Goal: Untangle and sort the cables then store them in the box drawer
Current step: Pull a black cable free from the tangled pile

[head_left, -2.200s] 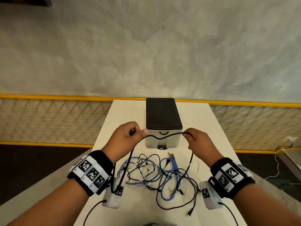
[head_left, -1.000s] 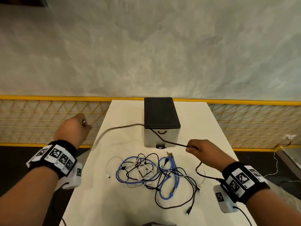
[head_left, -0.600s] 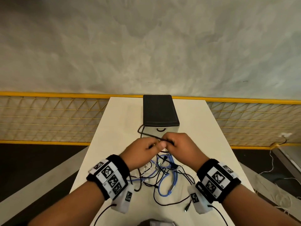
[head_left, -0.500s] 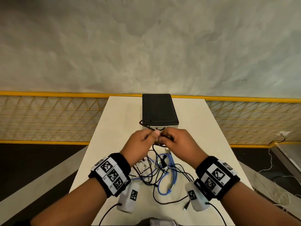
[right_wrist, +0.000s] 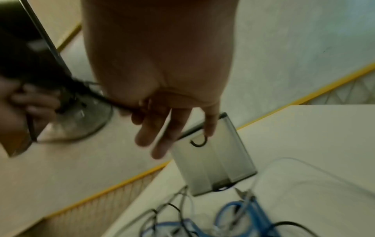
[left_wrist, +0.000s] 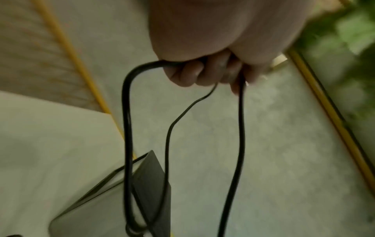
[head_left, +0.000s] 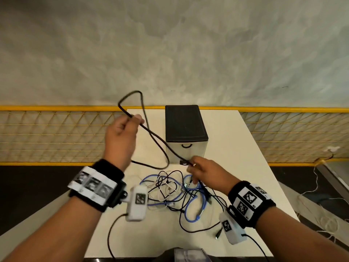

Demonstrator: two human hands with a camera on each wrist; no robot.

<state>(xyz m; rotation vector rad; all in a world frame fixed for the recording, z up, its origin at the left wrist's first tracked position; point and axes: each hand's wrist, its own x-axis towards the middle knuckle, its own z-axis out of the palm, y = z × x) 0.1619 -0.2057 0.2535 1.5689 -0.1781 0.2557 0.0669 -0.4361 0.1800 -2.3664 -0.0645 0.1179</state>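
A black cable [head_left: 156,140] stretches between my hands above the white table [head_left: 232,148]. My left hand [head_left: 135,120] is raised left of the box drawer [head_left: 186,133] and grips the cable in curled fingers [left_wrist: 190,73], with a loop standing above it and strands hanging below. My right hand [head_left: 192,167] is low, in front of the closed drawer front [right_wrist: 213,160]. It pinches the same cable near its thumb, with the other fingers [right_wrist: 162,131] stretched out. Below lies a tangle [head_left: 170,188] of black, white and blue cables [head_left: 190,207].
A yellow mesh railing [head_left: 56,129] runs behind the table, with grey floor beyond it. Loose white wires [head_left: 317,188] lie on the floor at the right. A dark object [head_left: 188,255] sits at the table's near edge.
Half a second ago both hands were together in front of the box. My left hand has since risen up and to the left with a cable loop, and my right hand has dropped lower.
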